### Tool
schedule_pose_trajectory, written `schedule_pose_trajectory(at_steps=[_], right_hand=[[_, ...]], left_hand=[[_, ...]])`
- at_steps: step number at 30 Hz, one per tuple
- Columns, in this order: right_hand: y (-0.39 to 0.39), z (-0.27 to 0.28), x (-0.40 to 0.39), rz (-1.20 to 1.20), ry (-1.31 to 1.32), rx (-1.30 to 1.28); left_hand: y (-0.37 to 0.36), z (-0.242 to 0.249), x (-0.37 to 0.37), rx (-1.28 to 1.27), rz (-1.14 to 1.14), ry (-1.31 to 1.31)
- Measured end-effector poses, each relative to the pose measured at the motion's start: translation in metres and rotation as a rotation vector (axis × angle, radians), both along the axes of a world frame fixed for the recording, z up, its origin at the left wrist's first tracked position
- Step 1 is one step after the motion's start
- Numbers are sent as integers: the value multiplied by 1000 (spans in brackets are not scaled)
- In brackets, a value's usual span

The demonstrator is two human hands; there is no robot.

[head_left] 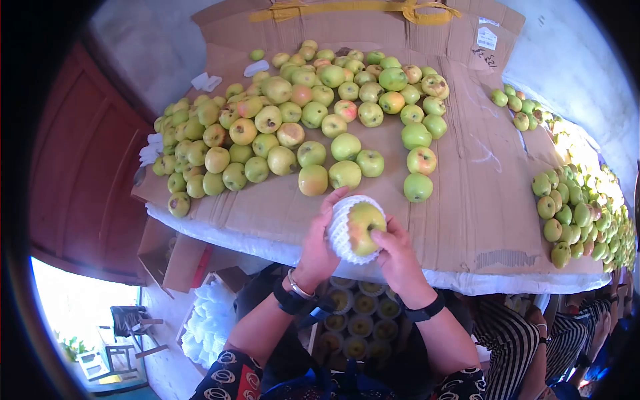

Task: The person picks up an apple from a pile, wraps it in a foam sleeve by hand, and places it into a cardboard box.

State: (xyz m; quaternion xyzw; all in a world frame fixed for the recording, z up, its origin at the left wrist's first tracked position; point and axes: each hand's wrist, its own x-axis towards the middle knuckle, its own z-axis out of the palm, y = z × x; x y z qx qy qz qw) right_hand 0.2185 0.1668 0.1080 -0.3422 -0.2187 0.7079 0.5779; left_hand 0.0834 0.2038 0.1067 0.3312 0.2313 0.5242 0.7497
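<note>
A yellow-green apple (364,227) with a reddish patch sits in a white foam net sleeve (339,232) just above the table's front edge. My left hand (319,245) is closed around the sleeved side, its fingers partly hidden behind it. From the other side, my right hand (399,256) grips the apple, thumb pressed near the dark hollow at its end. The sleeve wraps the apple's left and lower sides, while the face toward my right hand is bare. Just beyond my hands, loose apples (345,174) lie on the cardboard (280,212).
Below the table edge is a box of sleeved apples (361,326). White foam sleeves (208,323) fill a carton at lower left. Another apple heap (579,213) lies on the right. People in striped clothing (510,337) sit to my right. A stool (127,333) stands near the doorway.
</note>
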Motion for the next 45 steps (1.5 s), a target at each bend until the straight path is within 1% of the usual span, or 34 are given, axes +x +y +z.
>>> schedule_pose_trajectory(at_steps=[1,2,3,4,5,6,8,9,11,15,20,24,27,29,30,32,34,36,37,38,39,41,43,44,45], right_hand=[[2,1,-1,5,1,1],[4,2,-2,-39,23,-1],[5,2,-1,-89,44,-5],[5,0,0,-96,41,-9],[7,-3,0,-137,-163,64],[8,-6,-2,-172,-366,140],[8,-10,-9,-163,-403,163],[7,-11,-12,-152,-441,183],[4,-6,-17,-143,-424,165],[4,-8,-19,-146,-416,184],[3,-5,-15,-132,-350,158],[4,-7,-14,-131,-361,152],[3,-5,-14,-129,-356,160],[3,-5,-15,-126,-406,210],[3,-6,-15,-122,-457,260],[2,-6,-14,-115,-471,268],[2,-4,-13,-106,-483,278],[2,2,-15,-86,-397,180],[4,-1,-14,-83,-391,155],[8,-6,-13,-99,-415,236],[9,-14,-12,-113,-440,306],[9,-5,-8,-85,-473,246],[11,-12,-6,-89,-655,302],[14,-16,-3,-74,-649,284],[16,-20,1,-133,-825,411]], left_hand=[[0,-2,-1,36,66,56],[1,-2,-2,93,134,110],[2,0,-6,93,131,108],[2,4,-13,205,127,278],[2,6,-17,319,123,447],[1,5,-15,320,120,447],[-2,2,-10,222,68,493],[-3,1,-9,218,72,494],[-3,0,-6,71,99,349],[-3,1,-6,83,139,317],[-2,-1,-5,1,99,197],[-1,-3,-3,26,114,197],[0,-4,-3,-36,101,182],[3,-13,-8,-194,-10,21],[2,-13,-8,-195,-11,21],[1,-13,-8,-129,11,147],[-1,-8,-7,-118,26,124],[-2,-4,-5,-120,42,107],[-1,-4,-3,-68,78,100],[-2,-6,-2,-30,112,96],[0,-7,-3,-33,96,91],[-2,-13,-4,-105,73,98],[2,-13,-3,-74,56,115],[2,-12,-4,-96,64,120],[0,-11,-5,-124,35,88]])
